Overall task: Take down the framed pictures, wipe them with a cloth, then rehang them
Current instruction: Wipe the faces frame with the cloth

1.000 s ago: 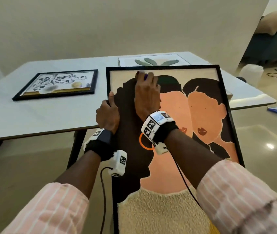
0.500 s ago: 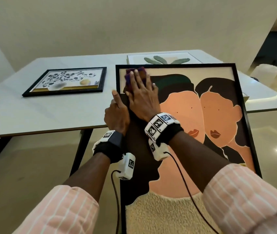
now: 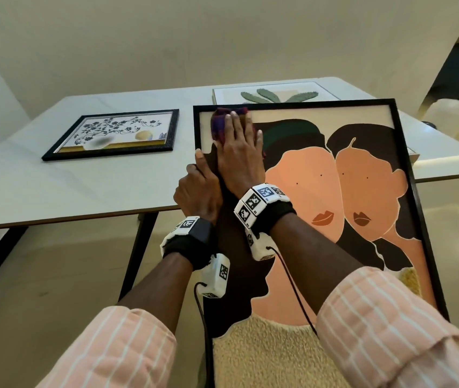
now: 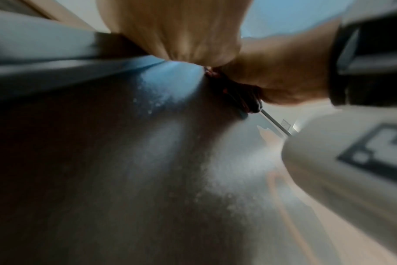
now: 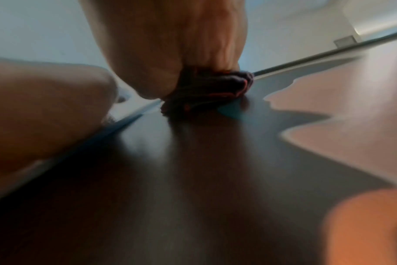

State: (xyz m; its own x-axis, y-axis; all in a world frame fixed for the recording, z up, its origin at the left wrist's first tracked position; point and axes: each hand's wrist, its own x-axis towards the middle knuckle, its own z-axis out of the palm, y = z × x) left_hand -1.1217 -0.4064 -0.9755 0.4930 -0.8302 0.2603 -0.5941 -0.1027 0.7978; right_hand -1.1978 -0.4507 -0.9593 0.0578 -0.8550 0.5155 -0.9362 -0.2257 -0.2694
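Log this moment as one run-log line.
phase: wiping | right hand: presses cloth flat on large framed picture, top left corner | left hand: grips its left edge | two other frames lie on table

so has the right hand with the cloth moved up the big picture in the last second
Yes. The right hand has slid the cloth up and left, from the dark hair area to the big picture's top-left corner.

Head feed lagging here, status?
Right hand presses cloth flat on big picture, top left corner. Left hand grips its left edge. Nothing blocking.
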